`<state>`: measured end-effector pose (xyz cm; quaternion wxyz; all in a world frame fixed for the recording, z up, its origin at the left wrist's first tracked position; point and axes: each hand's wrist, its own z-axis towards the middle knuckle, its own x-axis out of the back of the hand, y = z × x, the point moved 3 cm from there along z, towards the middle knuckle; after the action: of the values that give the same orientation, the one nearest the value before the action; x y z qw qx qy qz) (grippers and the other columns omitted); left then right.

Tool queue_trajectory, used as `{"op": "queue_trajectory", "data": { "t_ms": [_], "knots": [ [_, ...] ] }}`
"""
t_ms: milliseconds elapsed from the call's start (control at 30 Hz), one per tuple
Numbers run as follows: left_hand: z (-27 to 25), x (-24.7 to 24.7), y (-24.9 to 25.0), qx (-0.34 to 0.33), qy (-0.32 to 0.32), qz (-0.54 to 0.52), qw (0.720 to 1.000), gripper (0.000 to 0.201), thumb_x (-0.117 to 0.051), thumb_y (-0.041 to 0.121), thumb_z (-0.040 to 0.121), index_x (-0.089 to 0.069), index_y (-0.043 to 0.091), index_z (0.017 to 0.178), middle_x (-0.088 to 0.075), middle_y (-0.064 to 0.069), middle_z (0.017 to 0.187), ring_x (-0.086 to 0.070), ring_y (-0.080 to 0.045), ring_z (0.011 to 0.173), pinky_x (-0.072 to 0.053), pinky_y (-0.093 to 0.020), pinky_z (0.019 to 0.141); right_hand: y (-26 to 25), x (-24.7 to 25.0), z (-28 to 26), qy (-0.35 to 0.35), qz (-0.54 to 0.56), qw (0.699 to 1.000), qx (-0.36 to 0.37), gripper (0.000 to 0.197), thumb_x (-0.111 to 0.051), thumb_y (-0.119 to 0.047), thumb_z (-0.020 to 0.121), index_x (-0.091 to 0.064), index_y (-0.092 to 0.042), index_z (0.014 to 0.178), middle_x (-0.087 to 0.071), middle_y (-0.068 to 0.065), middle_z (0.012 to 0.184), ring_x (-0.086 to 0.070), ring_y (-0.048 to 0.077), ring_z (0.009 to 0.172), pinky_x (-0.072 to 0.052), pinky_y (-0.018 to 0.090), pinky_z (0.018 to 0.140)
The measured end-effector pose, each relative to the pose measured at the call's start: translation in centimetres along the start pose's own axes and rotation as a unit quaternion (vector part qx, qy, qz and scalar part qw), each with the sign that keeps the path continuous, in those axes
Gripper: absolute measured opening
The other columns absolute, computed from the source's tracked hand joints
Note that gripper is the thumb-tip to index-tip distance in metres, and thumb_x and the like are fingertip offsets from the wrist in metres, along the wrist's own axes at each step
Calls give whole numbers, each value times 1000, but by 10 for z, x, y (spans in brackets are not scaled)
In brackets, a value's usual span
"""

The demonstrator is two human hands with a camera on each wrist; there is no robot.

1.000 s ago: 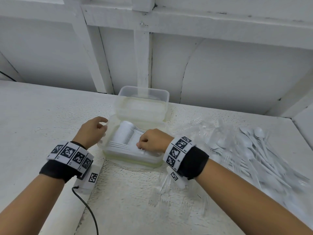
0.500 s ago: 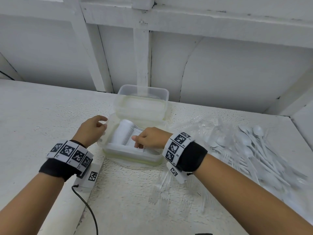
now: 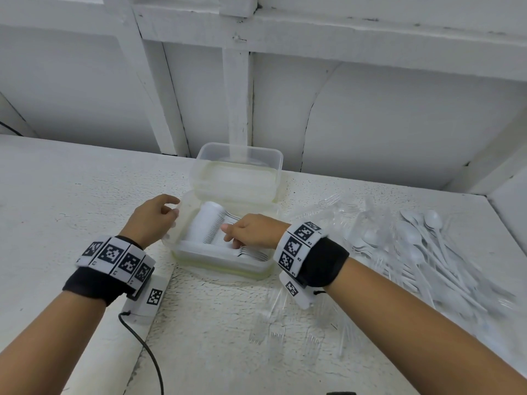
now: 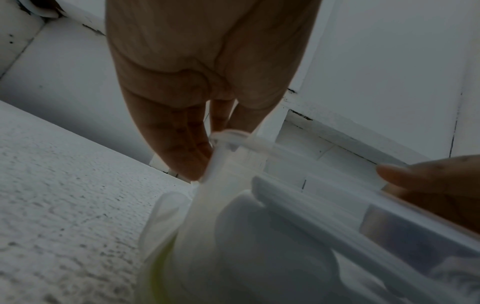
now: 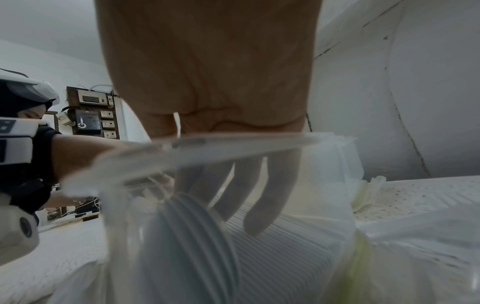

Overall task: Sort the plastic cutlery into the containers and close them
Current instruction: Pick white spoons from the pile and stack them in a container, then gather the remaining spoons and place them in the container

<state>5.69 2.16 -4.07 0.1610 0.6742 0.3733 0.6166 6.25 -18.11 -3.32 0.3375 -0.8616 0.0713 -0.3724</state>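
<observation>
A clear plastic container [image 3: 222,267] stands open in front of me, with rows of white plastic cutlery [image 3: 209,223] stacked inside. My left hand [image 3: 154,218] grips its left rim near the far corner; in the left wrist view the fingers [image 4: 192,152] lie against the container's corner [image 4: 223,156]. My right hand [image 3: 251,230] reaches down into the container from the right. Its fingers [image 5: 259,195] are fairly straight and rest on the stacked cutlery [image 5: 187,236]. A second clear container [image 3: 236,166] stands just behind the first.
A loose pile of white spoons [image 3: 422,238] and clear cutlery covers the table's right side. Several clear forks [image 3: 285,323] lie in front of the container. A small white box [image 3: 148,297] with a black cable [image 3: 148,352] sits under my left wrist. A white wall rises behind.
My right hand has slid a little to the left over the cutlery inside the container. The left hand has kept its hold on the rim.
</observation>
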Motion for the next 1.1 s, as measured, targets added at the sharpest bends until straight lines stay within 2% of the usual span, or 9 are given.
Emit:
{"op": "queue_trajectory", "data": {
  "t_ms": [233,367,467,533,667,733,867,967,1100],
  "knots": [
    [-12,6,12,-25,50,46,997,33,-45,18,96,-53,9,126,-60,-14,117,-52,-23,98,-37,-31,82,5,6,-3,51,18,998,38,47,-34,-42,99,-64,-11,116,-66,4,116,-55,16,113,-36,25,95],
    [-32,10,39,-106,127,51,985,29,-46,14,95,-57,8,121,-59,-14,114,-53,-22,95,-34,-27,81,12,30,-30,142,50,985,84,42,-38,-39,98,-67,-11,112,-66,3,115,-57,15,110,-39,27,98],
    [-58,-2,77,-190,147,23,971,24,-47,12,94,-61,9,113,-59,-2,101,-51,-14,85,-34,-19,73,30,53,-67,204,69,972,98,39,-38,-36,99,-67,-13,110,-67,0,111,-58,11,108,-40,25,97],
    [-77,-18,105,-240,114,-16,964,19,-50,12,93,-63,12,107,-61,5,92,-55,-12,81,-37,-12,66,50,65,-93,234,62,966,87,36,-40,-33,99,-68,-13,109,-69,-2,107,-60,11,104,-43,25,94],
    [-109,-79,154,-314,-25,-34,948,15,-53,13,92,-66,15,99,-60,15,83,-58,-10,80,-40,-7,71,107,70,-145,257,40,965,18,31,-42,-30,98,-68,-16,107,-66,-7,97,-62,12,96,-47,23,86],
    [-119,-117,170,-331,-106,1,937,17,-52,17,93,-66,14,101,-63,9,89,-57,-11,81,-42,-14,74,136,64,-167,263,38,964,-17,28,-44,-28,98,-68,-17,107,-66,-8,94,-62,10,91,-45,15,79],
    [-125,-184,180,-335,-219,141,906,25,-47,25,95,-64,17,111,-60,-4,107,-53,-12,89,-39,-21,79,175,48,-197,275,22,959,-63,29,-46,-27,97,-70,-13,101,-70,-1,91,-64,16,89,-46,24,79],
    [-124,-214,180,-340,-226,238,881,31,-44,30,96,-58,23,123,-48,-6,117,-45,-23,108,-38,-27,89,188,36,-210,265,-7,961,-80,27,-48,-25,96,-70,-13,104,-69,2,98,-61,16,89,-43,24,78],
    [-119,-236,186,-367,-163,375,836,36,-41,34,96,-53,26,129,-39,-8,126,-35,-29,116,-32,-35,93,195,28,-215,247,-45,964,-87,27,-47,-25,96,-69,-14,108,-68,5,99,-60,16,88,-43,24,79]
  ]
}}
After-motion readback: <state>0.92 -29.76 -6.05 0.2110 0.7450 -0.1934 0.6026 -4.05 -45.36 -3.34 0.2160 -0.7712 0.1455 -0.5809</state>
